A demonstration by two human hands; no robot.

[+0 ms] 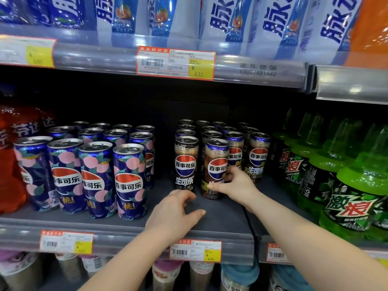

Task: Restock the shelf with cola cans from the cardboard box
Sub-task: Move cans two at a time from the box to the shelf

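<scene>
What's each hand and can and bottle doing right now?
held cola can: upright, unopened, in the front row.
right hand: grips the held cola can.
left hand: rests on the shelf, holding nothing.
peach cans: upright, unopened.
green bottles: upright.

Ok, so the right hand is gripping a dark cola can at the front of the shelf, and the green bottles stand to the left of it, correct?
Not quite. In the head view the right hand grips the dark cola can at the front of the shelf, but the green bottles stand to the right of it, not the left.
</scene>
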